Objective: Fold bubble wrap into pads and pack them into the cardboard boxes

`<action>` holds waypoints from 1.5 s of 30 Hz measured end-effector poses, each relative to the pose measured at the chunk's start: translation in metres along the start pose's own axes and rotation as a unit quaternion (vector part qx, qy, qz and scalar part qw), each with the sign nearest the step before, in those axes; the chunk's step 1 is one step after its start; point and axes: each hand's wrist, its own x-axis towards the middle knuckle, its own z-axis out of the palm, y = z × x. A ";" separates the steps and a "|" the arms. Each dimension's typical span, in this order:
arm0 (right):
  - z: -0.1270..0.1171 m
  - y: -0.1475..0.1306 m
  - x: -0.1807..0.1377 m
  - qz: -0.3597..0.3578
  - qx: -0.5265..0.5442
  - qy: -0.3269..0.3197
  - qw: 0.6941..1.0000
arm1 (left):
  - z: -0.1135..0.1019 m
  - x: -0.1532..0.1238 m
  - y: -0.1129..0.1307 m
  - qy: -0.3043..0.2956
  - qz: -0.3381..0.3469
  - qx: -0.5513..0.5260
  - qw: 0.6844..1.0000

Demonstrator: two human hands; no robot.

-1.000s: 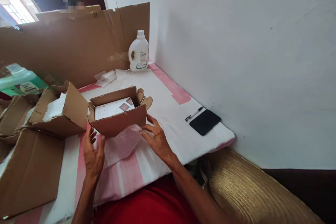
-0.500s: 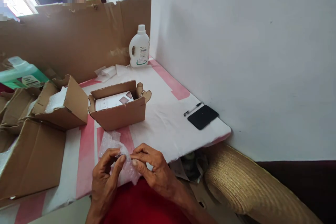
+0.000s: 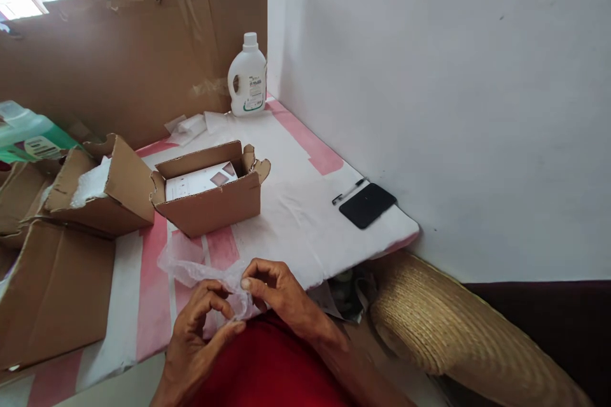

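Both hands (image 3: 238, 311) on bubble wrap (image 3: 191, 267)

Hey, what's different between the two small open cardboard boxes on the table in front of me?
The middle box stands upright with its opening upward; the left box is tipped, its opening facing left. The middle box holds a flat white carton; the left box shows crumpled white padding. The middle box's flaps are torn and ragged at the right; the left box's flap stands up at the back. Both are brown corrugated cardboard, side by side.
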 end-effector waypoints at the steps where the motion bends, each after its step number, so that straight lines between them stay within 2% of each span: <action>1: -0.002 0.002 0.000 -0.008 0.018 0.017 1.000 | 0.000 -0.001 -0.001 -0.003 -0.014 -0.016 1.000; 5: -0.008 0.007 0.000 -0.048 0.065 0.087 0.993 | -0.001 -0.007 -0.004 0.025 -0.064 -0.072 0.995; 8: -0.013 0.008 0.000 -0.051 0.105 0.091 0.989 | -0.003 -0.015 -0.008 0.063 -0.128 -0.110 0.984; 13: -0.026 0.008 -0.011 -0.058 0.177 0.093 0.978 | -0.006 -0.021 -0.006 0.186 -0.243 -0.171 0.937; 17: -0.037 0.017 -0.039 -0.070 0.160 0.108 0.979 | 0.002 -0.007 0.006 0.216 -0.262 -0.260 0.904; 21: -0.045 0.040 -0.071 -0.033 0.061 0.101 0.992 | 0.011 0.010 0.005 0.219 -0.245 -0.360 0.873; 24: -0.043 0.050 -0.083 0.023 -0.099 0.077 0.992 | 0.009 0.014 -0.013 0.216 -0.249 -0.328 0.885; 27: -0.033 0.034 -0.081 0.011 -0.225 0.049 0.973 | -0.002 0.012 -0.037 0.243 -0.256 -0.233 0.906; 30: -0.006 0.001 -0.062 -0.070 -0.256 -0.045 0.963 | -0.015 0.014 -0.054 0.249 -0.255 -0.194 0.914; 32: 0.019 -0.014 -0.039 -0.159 -0.291 -0.117 0.936 | -0.021 0.017 -0.059 0.233 -0.248 -0.193 0.920; 33: 0.033 -0.017 -0.024 -0.211 -0.334 -0.137 0.908 | -0.024 0.019 -0.060 0.225 -0.240 -0.192 0.924; 35: 0.056 -0.013 0.006 -0.279 -0.475 -0.139 0.823 | -0.028 0.022 -0.061 0.219 -0.218 -0.180 0.934; 37: 0.067 0.001 0.032 -0.253 -0.616 -0.130 0.734 | -0.032 0.023 -0.064 0.229 -0.203 -0.168 0.937; 39: 0.065 0.016 0.048 -0.200 -0.696 -0.137 0.676 | -0.037 0.022 -0.070 0.252 -0.212 -0.163 0.930; 41: 0.052 0.028 0.052 -0.166 -0.729 -0.126 0.652 | -0.042 0.022 -0.079 0.273 -0.231 -0.152 0.921; 45: 0.024 0.036 0.039 -0.113 -0.768 -0.021 0.631 | -0.048 0.029 -0.098 0.288 -0.224 -0.114 0.924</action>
